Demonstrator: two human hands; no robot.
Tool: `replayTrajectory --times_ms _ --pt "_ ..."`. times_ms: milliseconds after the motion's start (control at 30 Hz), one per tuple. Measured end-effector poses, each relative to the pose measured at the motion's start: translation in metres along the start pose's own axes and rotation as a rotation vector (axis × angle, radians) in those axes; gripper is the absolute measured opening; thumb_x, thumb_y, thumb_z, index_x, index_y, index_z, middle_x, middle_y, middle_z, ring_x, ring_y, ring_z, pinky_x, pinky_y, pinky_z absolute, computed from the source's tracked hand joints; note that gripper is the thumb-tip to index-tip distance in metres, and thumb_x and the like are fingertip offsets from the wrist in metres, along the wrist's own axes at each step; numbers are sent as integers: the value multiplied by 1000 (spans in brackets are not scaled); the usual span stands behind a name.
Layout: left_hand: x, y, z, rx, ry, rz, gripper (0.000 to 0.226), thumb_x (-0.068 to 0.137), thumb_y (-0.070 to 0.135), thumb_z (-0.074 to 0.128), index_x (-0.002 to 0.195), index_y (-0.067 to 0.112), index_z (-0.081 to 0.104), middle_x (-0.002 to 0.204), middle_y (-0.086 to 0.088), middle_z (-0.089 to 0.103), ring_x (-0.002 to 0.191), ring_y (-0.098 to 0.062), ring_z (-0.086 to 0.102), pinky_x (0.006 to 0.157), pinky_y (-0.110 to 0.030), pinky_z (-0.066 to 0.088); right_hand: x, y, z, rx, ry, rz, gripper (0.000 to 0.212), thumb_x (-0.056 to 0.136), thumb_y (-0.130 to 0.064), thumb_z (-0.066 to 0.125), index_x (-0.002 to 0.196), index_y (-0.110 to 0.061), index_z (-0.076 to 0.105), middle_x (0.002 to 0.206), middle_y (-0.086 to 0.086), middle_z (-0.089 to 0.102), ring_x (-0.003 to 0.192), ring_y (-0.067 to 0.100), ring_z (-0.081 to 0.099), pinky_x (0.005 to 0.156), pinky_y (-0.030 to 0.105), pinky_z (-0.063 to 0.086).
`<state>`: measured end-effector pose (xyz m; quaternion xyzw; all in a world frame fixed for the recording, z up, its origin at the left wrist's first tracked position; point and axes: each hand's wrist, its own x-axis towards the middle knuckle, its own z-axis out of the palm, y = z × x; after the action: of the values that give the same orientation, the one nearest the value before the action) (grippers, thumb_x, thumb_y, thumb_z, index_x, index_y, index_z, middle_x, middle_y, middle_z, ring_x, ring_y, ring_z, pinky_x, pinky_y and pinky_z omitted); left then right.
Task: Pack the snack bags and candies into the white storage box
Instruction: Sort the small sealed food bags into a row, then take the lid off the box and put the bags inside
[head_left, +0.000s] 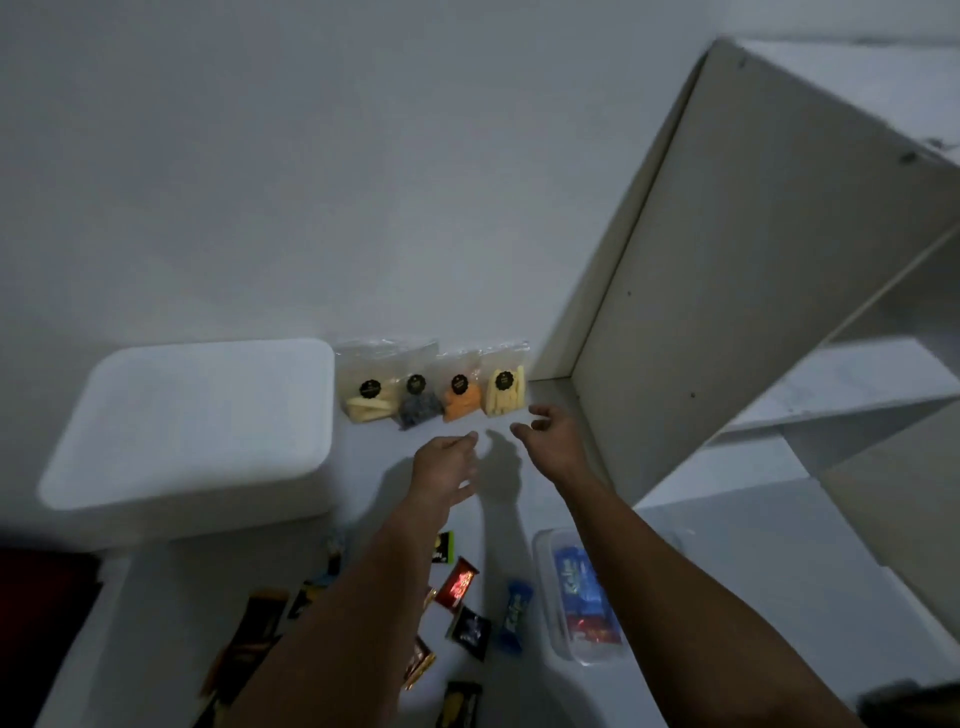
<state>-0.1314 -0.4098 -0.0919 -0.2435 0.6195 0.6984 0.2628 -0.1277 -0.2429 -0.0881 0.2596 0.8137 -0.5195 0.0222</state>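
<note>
Several clear snack bags lean against the wall: a pale one (368, 400), a dark grey one (418, 402), an orange one (460, 397) and a yellow one (503, 392). Each carries a round black label. My left hand (447, 467) reaches out just below the orange bag, fingers apart and empty. A little right of it, my right hand (548, 441) hovers just below the yellow bag, also empty. The white storage box (192, 431) stands to the left with its lid on. Wrapped candies lie loose near me, among them a red one (457, 582) and a blue one (514, 616).
A small clear tub (545, 587) at lower right holds blue and red wrapped bars. A white shelf unit (727, 291) rises on the right, close to the yellow bag. A dark red object (41, 597) sits at the lower left edge.
</note>
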Motion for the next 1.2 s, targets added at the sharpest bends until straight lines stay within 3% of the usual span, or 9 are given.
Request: replayTrajectory --times_ms 100,233,333,600,767,900,1033,1100,1200 --pt "-45 -6 -33 24 -23 61 25 92 35 71 108 17 65 115 -10 69 107 -27 68 96 -48 57 -49 -16 4 -8 -18 -54 48 90 -26 75 134 -15 58 123 10 61 94 19 62 70 26 47" --pt "-107 -6 -90 75 9 135 24 93 35 69 108 16 66 115 -7 68 106 -25 68 98 -48 56 -106 -44 24 -27 -68 -143 48 89 -28 74 133 -14 60 127 12 65 108 26 64 91 38 52" --pt "-138 -1 -133 115 62 189 25 94 33 68 109 14 66 116 -9 68 107 -24 67 95 -45 57 -138 -65 43 -10 -117 -188 48 90 -26 73 133 -12 59 125 9 64 109 25 62 88 36 50" --pt "-152 30 -239 509 365 427 28 89 36 69 111 19 68 117 -6 70 110 -28 65 92 -34 51 -166 -118 101 -29 -223 -243 49 88 -29 75 130 -12 58 125 11 63 93 24 62 75 37 50" --pt "-127 42 -301 582 559 501 36 92 30 65 126 18 62 131 -11 62 118 -29 61 96 -34 47 -139 -132 149 -54 -246 -169 51 84 -36 76 128 -14 62 135 12 62 112 30 62 81 39 49" --pt "-96 52 -349 553 715 452 49 91 27 61 139 19 54 140 -16 55 127 -38 53 107 -47 46 -114 -137 188 -43 -266 -51 64 93 -30 70 149 -10 48 134 12 56 101 25 56 85 43 57" --pt "-68 65 -380 475 702 326 60 96 22 55 151 6 39 150 -20 47 136 -39 46 113 -44 38 -91 -136 222 -1 -265 67 53 95 -30 66 141 -10 51 117 9 56 99 27 56 78 41 54" --pt "-55 70 -391 375 664 221 54 96 19 55 145 -1 45 145 -25 51 132 -40 51 111 -45 41 -82 -133 235 -19 -229 65 45 93 -30 64 132 -9 57 121 13 61 107 33 60 75 39 52" --pt "-43 69 -403 244 658 199 44 84 24 55 113 -8 66 113 -30 66 107 -46 64 87 -49 54 -73 -127 246 -21 -163 34 36 92 -21 61 125 -6 64 118 13 67 105 33 63 79 39 53"
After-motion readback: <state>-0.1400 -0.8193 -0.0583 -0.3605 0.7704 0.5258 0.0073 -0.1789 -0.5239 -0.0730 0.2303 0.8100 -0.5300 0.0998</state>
